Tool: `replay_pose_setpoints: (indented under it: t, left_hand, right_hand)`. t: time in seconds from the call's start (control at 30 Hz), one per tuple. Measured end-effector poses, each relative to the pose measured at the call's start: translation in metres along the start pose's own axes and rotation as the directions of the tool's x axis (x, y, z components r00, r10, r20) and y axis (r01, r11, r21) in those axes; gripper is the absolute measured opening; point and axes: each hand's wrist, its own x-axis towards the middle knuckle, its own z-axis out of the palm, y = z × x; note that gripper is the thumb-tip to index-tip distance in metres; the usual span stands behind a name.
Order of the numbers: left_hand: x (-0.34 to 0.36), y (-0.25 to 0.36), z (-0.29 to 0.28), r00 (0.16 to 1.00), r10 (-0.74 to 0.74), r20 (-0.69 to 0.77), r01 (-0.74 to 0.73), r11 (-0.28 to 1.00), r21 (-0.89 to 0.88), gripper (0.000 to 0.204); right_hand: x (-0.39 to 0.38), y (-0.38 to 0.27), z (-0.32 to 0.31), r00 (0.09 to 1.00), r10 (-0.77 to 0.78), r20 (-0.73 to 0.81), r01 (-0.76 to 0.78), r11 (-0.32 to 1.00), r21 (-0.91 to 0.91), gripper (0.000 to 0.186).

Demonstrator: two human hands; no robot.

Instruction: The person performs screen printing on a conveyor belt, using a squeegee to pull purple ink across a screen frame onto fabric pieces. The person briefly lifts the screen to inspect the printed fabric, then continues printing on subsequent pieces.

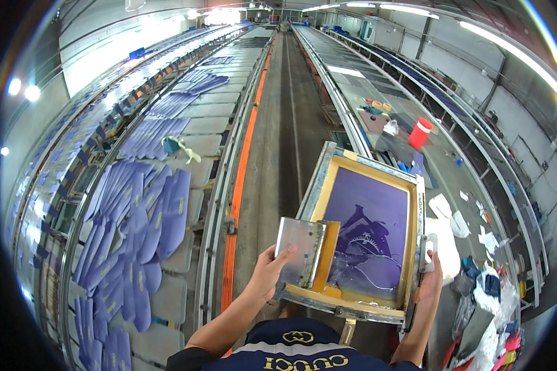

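I hold a screen-printing frame (328, 179) with a metal rim, a yellow inner border and a purple mesh that bears a pale design. My left hand (270, 272) grips a flat metal squeegee (298, 252) that rests on the frame's left part. My right hand (431, 272) clasps the frame's right edge near a white handle. Yellow ink lies along the frame's near edge. The frame hangs over a concrete aisle (284, 123) between two long tables.
On the left table (192, 210), several purple cut fabric pieces (136, 216) lie fanned in rows. The right table (377, 105) carries a red container (420, 132), rags, paper scraps and small pots. An orange rail (241, 179) runs along the aisle.
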Motion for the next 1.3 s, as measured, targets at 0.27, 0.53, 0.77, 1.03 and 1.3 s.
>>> replay_pose_setpoints:
  t: [0.27,0.53,0.77,1.03,1.3]
  left_hand:
    - [0.183,0.050,-0.038,0.929,0.073,-0.362,-0.091,0.995,-0.033,0.028]
    - [0.438,0.118,-0.065,0.930,0.144,-0.339,-0.173,0.983,-0.057,0.028]
    - [0.658,0.175,-0.040,0.998,0.033,-0.059,-0.034,0.999,-0.018,0.035]
    - [0.899,0.169,0.017,0.969,-0.131,0.208,0.101,0.984,0.150,0.057]
    - [1.139,0.190,0.091,0.943,-0.138,0.303,0.067,0.970,0.232,0.065]
  right_hand:
    - [0.219,0.039,0.190,0.963,0.127,0.240,-0.110,0.990,-0.085,0.050]
    - [0.437,0.086,0.355,0.977,0.024,0.213,-0.001,0.994,-0.108,0.049]
    - [0.552,0.060,0.424,0.986,-0.028,0.164,0.030,1.000,-0.008,0.057]
    - [0.677,0.060,0.450,0.988,-0.107,-0.109,0.115,0.991,0.068,0.050]
    - [0.887,0.052,0.506,0.915,-0.241,-0.324,0.244,0.969,-0.030,0.051]
